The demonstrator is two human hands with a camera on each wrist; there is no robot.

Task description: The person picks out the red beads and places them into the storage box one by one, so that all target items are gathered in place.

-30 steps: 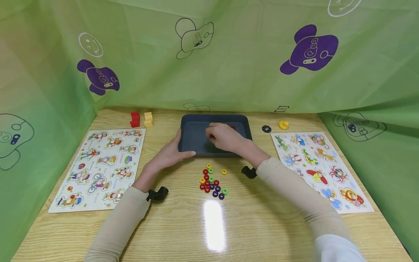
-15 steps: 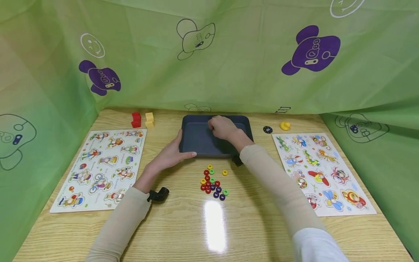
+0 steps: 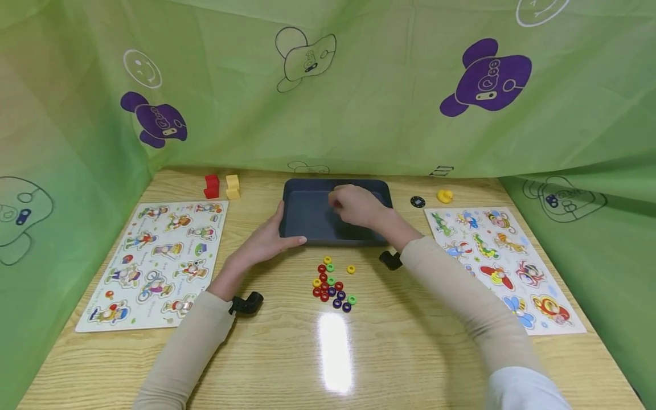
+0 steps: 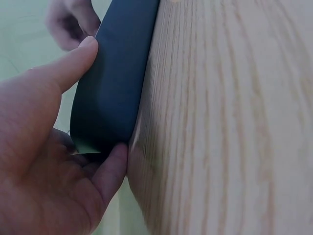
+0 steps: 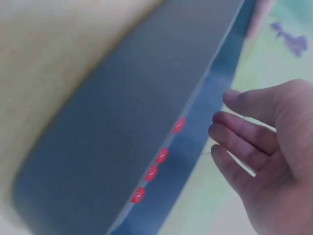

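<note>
Well, left hand (image 3: pixel 267 239): fingers clamped tray (image 3: pixel 311 219)
Right hand (image 3: pixel 357 206): fingers sat apart
Red rings (image 5: pixel 150 173): stray knuckle could've scattered them

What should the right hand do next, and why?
I'd guess the right hand should reach for a loose red ring on the table. It seems to hold nothing, and the four rings showing inside the tray are all red. The left hand grips the tray.
</note>
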